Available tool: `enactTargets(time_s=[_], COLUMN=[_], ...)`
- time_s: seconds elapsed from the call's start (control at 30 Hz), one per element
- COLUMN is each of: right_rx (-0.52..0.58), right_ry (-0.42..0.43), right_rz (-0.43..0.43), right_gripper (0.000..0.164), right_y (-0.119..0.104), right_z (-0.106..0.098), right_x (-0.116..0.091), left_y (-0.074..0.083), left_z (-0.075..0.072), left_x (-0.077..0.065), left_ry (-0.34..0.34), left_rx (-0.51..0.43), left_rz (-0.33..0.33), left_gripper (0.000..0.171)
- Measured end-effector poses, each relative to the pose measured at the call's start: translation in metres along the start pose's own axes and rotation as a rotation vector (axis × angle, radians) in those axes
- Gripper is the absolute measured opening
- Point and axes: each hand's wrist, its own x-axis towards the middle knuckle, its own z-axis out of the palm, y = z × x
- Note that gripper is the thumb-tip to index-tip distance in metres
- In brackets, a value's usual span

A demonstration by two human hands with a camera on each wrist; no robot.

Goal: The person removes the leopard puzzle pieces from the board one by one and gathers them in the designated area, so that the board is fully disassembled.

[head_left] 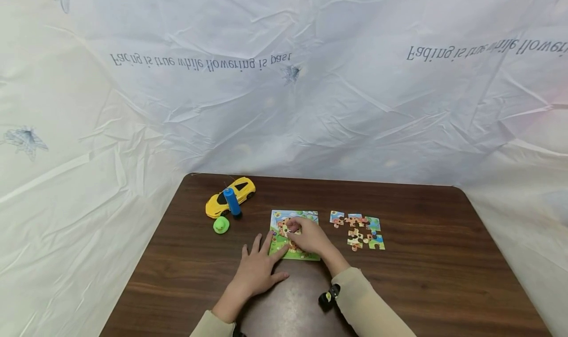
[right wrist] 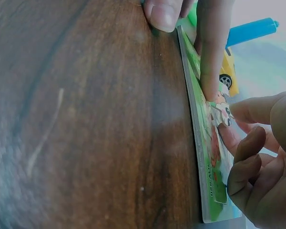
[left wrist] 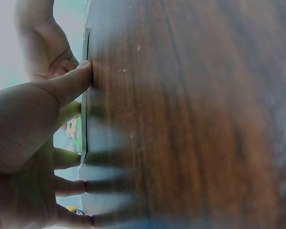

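A colourful jigsaw puzzle board [head_left: 276, 216] lies flat on the table, partly covered by both hands. My left hand [head_left: 256, 272] rests beside its left side, fingers spread and straight; one fingertip presses on the puzzle's surface, and the thumb touches the tabletop. Over the board's middle is my right hand [head_left: 309, 237]. In the right wrist view, that hand's thumb and index finger pinch a jigsaw piece [right wrist: 224, 112] with an animal picture, close against the board. Several loose jigsaw pieces [head_left: 355, 220] lie right of the board, some overlapping or touching.
At the back left stand a yellow toy car [head_left: 214, 207], a blue cylinder with a dark base [head_left: 231, 201] and a small green toy [head_left: 221, 224]. They sit on a dark wooden table [head_left: 426, 278]. White printed sheeting [head_left: 355, 105] hangs behind and at both sides.
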Motion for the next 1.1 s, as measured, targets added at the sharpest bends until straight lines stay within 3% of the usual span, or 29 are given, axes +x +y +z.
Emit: enactTargets(time_s=[0.3,1.1], right_rx=[-0.04,0.062], right_ry=[0.037,0.121], right_rz=[-0.009,0.036], right_gripper=[0.028,0.02], right_y=[0.0002,0.004], right_z=[0.0004,0.0021], right_x=[-0.0015,-0.0036], left_y=[-0.0017,-0.0019], left_z=[0.0022,0.0038], left_x=[0.0022,0.0013], left_ry=[-0.004,0.002], left_rx=[-0.002,-0.008], left_rz=[0.0,0.001], left_gripper=[0.068,0.068])
